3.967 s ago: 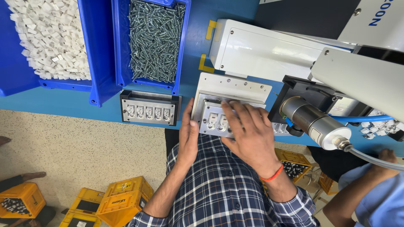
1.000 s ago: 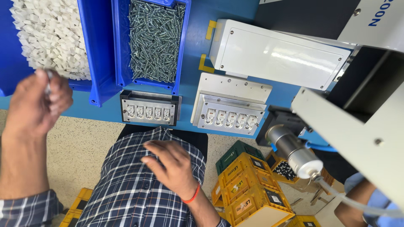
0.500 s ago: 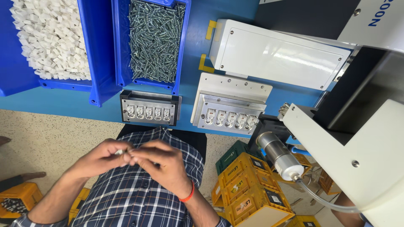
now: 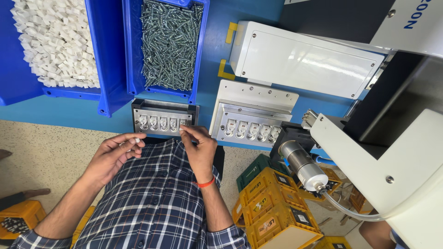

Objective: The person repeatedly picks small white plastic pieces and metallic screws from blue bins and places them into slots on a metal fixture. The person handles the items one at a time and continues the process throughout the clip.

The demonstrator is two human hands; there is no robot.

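My left hand (image 4: 113, 154) fingers pinch small white plastic pieces (image 4: 136, 139) in reserve; my right hand (image 4: 199, 146) fingers, pinched together, press one into the near dark metal slotted fixture (image 4: 164, 117) on the blue worktop (image 4: 64, 117)

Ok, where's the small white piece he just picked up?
In the head view, the small white piece is pinched in the left hand fingers, lower left, just below the dark fixture tray at the blue table edge.

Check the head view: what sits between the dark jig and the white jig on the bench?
Nothing: between dark jig and white jig shows only bare blue bench.
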